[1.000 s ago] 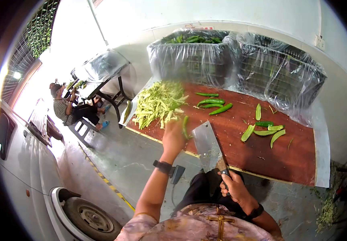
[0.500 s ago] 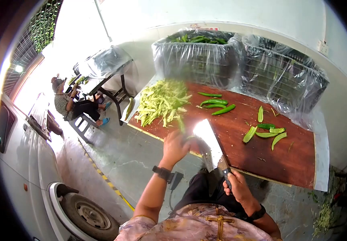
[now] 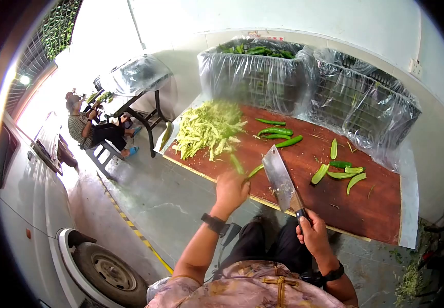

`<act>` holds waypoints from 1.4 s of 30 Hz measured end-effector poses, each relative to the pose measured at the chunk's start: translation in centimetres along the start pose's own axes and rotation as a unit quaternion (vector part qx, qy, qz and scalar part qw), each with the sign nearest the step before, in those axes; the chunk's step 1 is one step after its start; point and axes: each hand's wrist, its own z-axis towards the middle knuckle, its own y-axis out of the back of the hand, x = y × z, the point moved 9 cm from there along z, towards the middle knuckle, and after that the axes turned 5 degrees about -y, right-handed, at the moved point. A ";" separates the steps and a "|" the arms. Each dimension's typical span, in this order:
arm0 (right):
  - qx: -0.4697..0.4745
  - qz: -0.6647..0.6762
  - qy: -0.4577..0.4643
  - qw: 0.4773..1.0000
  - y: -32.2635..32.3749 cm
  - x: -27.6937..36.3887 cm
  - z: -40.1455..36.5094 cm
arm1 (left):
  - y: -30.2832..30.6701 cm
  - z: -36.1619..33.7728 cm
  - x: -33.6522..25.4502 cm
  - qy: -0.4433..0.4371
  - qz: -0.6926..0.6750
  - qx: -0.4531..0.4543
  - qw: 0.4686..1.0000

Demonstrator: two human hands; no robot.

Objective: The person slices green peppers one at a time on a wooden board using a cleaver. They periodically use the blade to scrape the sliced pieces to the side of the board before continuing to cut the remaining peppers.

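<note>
My right hand (image 3: pixel 313 232) is wrapped around the dark handle of a cleaver (image 3: pixel 280 178). Its broad blade lies over the front part of the reddish-brown board (image 3: pixel 365 210), with pale bits stuck on it. At the board's front edge, my left hand (image 3: pixel 232 192) is closed on a green chili pepper (image 3: pixel 256 170), part of which shows beyond the fingers. Another green piece (image 3: pixel 236 164) shows just above that hand, blurred. Behind it lies a pile of pale green cores (image 3: pixel 206 131). Whole green peppers (image 3: pixel 278 132) rest behind the blade, and split halves (image 3: pixel 340 175) lie to the right.
Two plastic-lined crates (image 3: pixel 255 77) stand along the back, the left one holding green peppers. A seated person (image 3: pixel 91 126) works at another table (image 3: pixel 137 95) on the far left. A white vehicle (image 3: pixel 32 205) is at left; a yellow-black line (image 3: pixel 129 223) crosses the floor.
The cleaver blade has turned, losing its bright glare, and shifted slightly right with my right hand. My left hand has moved a little right, and the pepper in it now shows more clearly.
</note>
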 end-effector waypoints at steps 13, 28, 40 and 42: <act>-0.144 -0.500 0.285 0.805 -0.2 7.1 -4.3 | -0.5 0.0 -3.1 -0.095 -0.005 0.014 0.995; -0.155 -0.629 0.257 0.717 -1.9 7.1 -5.7 | -1.3 -0.2 -4.6 -0.099 0.020 -0.009 0.995; -0.152 -0.642 0.276 0.699 -4.5 6.8 -3.6 | -1.7 -0.1 -4.7 -0.087 0.016 -0.006 0.996; -0.150 -0.635 0.286 0.701 -4.8 6.7 -3.2 | -1.7 -0.1 -4.8 -0.086 0.016 -0.006 0.996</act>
